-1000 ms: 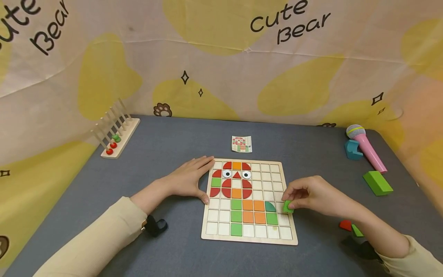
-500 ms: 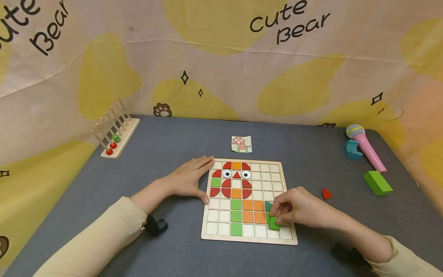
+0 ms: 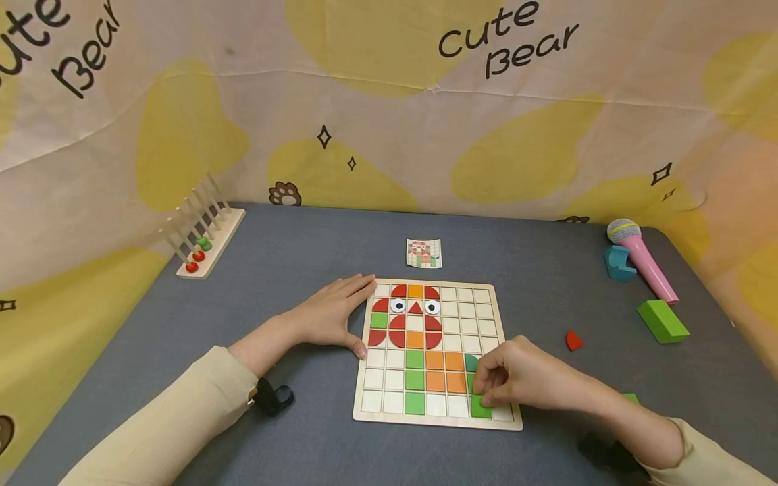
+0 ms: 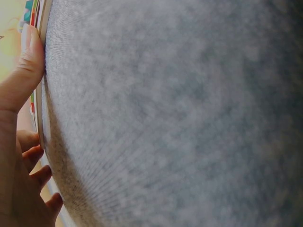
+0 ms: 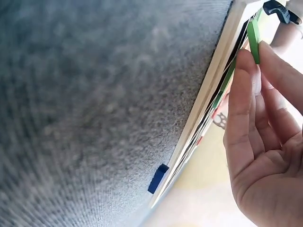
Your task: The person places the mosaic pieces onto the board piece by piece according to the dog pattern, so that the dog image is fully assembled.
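one green tile (image 3: 481, 406) | pinched by right hand (image 3: 516, 381) fingers | over board (image 3: 389, 405) bottom row

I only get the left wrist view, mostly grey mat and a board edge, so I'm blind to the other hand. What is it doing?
Observer: The right hand pinches a green tile at the puzzle board, bottom row.
Operator: Any loose pieces off the board?
Observer: A red piece lies on the mat right of the board.
Operator: Is there a pattern to copy?
Observer: A small pattern card lies beyond the board's far edge.
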Motion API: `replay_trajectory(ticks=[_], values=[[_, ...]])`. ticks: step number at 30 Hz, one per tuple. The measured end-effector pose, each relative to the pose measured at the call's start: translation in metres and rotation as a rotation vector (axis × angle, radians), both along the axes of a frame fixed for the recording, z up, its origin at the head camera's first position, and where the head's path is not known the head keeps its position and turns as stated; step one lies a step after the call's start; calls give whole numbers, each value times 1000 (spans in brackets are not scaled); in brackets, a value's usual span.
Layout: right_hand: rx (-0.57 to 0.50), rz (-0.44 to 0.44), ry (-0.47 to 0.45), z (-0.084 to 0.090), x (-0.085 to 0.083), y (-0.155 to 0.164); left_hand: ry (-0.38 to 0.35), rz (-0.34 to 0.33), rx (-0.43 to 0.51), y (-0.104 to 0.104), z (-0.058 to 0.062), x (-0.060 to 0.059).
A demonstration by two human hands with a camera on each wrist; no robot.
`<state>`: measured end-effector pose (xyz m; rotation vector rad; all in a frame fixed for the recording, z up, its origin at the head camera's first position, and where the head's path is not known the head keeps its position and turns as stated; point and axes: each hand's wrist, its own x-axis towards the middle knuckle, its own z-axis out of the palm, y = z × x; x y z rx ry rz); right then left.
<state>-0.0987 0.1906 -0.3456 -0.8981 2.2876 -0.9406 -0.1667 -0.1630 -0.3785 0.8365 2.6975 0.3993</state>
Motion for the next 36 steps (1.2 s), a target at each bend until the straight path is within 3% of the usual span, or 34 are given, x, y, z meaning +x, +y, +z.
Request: replay_trajectory(ticks=[29, 36], values=[[10, 31, 157, -4, 1, -4, -7, 1, 0, -1, -2, 0], [51, -87, 275, 14, -18, 16, -12, 9, -6, -1, -3, 0]])
